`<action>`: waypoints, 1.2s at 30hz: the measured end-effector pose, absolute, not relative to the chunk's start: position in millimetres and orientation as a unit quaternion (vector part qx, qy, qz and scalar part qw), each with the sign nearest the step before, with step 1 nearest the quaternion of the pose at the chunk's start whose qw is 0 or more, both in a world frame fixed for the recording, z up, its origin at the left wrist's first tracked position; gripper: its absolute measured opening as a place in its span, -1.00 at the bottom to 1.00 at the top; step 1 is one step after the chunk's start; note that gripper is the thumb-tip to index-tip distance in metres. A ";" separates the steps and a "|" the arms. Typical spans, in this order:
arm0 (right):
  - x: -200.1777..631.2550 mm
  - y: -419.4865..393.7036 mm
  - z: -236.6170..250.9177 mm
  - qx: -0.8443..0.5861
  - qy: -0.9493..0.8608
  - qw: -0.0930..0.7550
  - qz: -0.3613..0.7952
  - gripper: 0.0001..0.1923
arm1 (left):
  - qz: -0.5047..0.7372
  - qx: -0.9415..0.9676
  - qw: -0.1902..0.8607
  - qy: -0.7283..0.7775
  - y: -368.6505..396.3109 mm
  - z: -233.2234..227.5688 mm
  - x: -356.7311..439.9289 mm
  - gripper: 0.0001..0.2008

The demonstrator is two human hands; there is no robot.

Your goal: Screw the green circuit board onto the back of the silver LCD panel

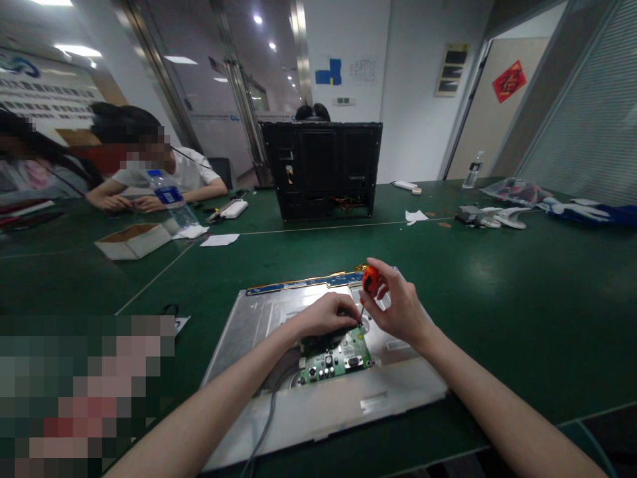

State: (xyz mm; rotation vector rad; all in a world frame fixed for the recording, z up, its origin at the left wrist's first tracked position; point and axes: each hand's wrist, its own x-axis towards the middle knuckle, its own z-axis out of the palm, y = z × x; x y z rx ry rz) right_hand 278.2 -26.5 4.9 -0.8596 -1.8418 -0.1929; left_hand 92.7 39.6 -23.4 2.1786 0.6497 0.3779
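Observation:
My right hand (398, 309) grips an orange-and-black screwdriver (370, 281), its shaft pointing down to the corner of a green circuit board (341, 355). Close beside the tip, my left hand (332, 313) has its fingers curled together at the board's upper edge; whether anything is between them is hidden. The board sits on the silver metal back of a display panel (239, 425), which lies flat on the table. A blue strip board (303, 284) runs along the panel's far edge. A grey cable (269, 425) leads from near the board toward me.
A black monitor housing (323, 166) stands upright on the green table (497, 285). To the left are a cardboard box (134, 240), a water bottle (172, 199) and a seated person (194, 169). Grey-white parts (490, 216) and another bottle (474, 170) lie or stand at right.

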 end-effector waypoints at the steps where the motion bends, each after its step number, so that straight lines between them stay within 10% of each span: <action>1: 278.1 -25.7 4.3 -0.357 -0.769 0.524 -0.084 -0.43 | 0.151 0.864 0.404 0.258 39.4 -23.1 92.8 -0.90; 36: 278.2 -23.7 -3.0 -0.363 -0.777 0.512 -0.051 -0.40 | 0.169 0.862 0.400 0.261 37.7 -22.4 93.6 -0.94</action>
